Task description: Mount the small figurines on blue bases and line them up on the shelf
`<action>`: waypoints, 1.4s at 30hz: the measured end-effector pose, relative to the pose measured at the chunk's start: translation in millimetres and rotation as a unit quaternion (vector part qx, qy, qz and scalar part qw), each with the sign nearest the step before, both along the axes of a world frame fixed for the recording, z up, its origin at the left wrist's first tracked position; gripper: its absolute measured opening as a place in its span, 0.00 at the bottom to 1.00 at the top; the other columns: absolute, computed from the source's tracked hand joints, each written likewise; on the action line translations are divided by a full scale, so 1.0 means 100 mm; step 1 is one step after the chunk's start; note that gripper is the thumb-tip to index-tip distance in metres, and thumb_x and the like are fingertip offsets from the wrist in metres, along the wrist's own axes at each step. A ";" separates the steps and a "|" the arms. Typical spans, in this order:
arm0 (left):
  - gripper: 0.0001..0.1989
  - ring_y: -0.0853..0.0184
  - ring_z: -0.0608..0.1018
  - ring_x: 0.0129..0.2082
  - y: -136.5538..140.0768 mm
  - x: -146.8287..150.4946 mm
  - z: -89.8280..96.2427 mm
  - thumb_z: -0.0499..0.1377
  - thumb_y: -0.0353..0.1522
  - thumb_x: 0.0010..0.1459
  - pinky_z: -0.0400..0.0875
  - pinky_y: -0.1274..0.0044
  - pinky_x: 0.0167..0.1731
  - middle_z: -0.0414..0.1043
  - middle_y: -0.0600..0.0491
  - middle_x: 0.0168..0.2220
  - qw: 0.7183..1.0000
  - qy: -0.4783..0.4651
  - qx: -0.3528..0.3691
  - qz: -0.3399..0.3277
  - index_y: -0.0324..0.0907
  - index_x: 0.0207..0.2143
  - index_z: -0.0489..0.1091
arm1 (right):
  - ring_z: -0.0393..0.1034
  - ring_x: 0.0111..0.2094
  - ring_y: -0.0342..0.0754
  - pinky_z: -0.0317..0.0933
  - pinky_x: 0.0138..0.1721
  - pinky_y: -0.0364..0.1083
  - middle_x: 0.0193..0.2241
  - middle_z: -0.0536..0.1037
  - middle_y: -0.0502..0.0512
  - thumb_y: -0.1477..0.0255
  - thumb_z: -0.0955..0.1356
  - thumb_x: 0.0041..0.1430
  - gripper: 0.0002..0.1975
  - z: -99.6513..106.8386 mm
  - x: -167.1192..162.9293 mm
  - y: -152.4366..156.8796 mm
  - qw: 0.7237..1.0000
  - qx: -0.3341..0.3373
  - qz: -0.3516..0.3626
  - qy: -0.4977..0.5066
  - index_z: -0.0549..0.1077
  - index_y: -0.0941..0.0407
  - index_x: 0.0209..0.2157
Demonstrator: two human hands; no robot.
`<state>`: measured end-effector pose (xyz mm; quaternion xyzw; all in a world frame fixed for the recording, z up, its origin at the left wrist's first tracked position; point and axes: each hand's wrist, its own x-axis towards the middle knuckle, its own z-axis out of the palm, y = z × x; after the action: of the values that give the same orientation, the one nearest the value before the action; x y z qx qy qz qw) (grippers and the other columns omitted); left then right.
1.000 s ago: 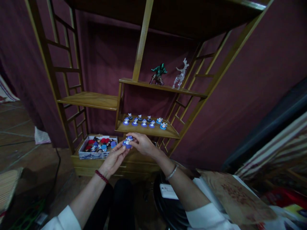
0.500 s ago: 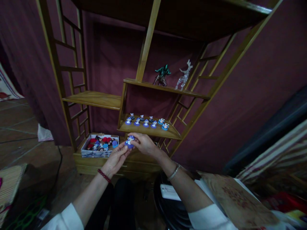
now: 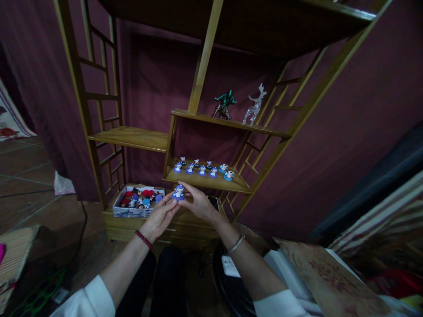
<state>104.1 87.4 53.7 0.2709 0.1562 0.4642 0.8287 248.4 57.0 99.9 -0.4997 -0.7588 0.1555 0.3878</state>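
A small purple and white figurine (image 3: 178, 192) on a round purple base stands upright between my two hands, in front of the shelf. My left hand (image 3: 161, 216) grips its base from the lower left, wearing a red bead bracelet. From the right, my right hand (image 3: 199, 202) holds its side with thumb and fingers. On the low shelf (image 3: 224, 182) beyond stand several similar figurines (image 3: 202, 171), with dark-based ones behind and blue-based ones at the right. An open box (image 3: 132, 212) of more figurines sits left of my left hand.
A green figure (image 3: 225, 105) and a clear deer figurine (image 3: 254, 105) stand on the upper shelf (image 3: 198, 116). Wooden uprights and lattice frame the rack. At lower right are a black stool (image 3: 228, 286) with a white object (image 3: 230, 267) and a patterned board (image 3: 325, 273).
The figurine has been turned from tilted to upright, its front now facing me. My right fingers have shifted to its side. The view has moved slightly.
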 end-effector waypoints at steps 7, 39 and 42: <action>0.12 0.70 0.74 0.39 0.00 0.04 -0.01 0.58 0.20 0.48 0.65 0.78 0.46 0.72 0.49 0.40 1.000 0.011 -0.004 -0.011 0.37 0.36 0.71 | 0.65 0.46 0.48 0.60 0.47 0.49 0.48 0.68 0.55 0.71 0.68 0.49 0.33 -0.12 0.01 0.00 1.000 -0.019 -0.008 0.019 0.54 0.52 0.57; 0.14 0.71 0.73 0.36 0.16 0.15 -0.03 0.60 0.22 0.46 0.64 0.79 0.43 0.73 0.49 0.38 0.996 0.060 0.037 -0.045 0.37 0.38 0.72 | 0.68 0.43 0.47 0.62 0.46 0.49 0.44 0.71 0.54 0.73 0.68 0.46 0.27 -0.30 0.10 0.13 0.990 -0.048 -0.030 0.131 0.61 0.55 0.51; 0.14 0.70 0.73 0.37 0.19 0.16 -0.01 0.61 0.21 0.45 0.63 0.78 0.44 0.73 0.48 0.37 0.996 0.059 0.040 -0.046 0.37 0.38 0.72 | 0.68 0.43 0.47 0.62 0.47 0.49 0.44 0.71 0.54 0.73 0.68 0.46 0.27 -0.31 0.12 0.18 0.987 -0.053 -0.028 0.151 0.62 0.55 0.50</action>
<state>120.4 106.8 52.2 0.3380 0.1733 0.4144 0.8271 260.6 75.1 68.5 -0.5116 -0.6680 0.2580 0.4748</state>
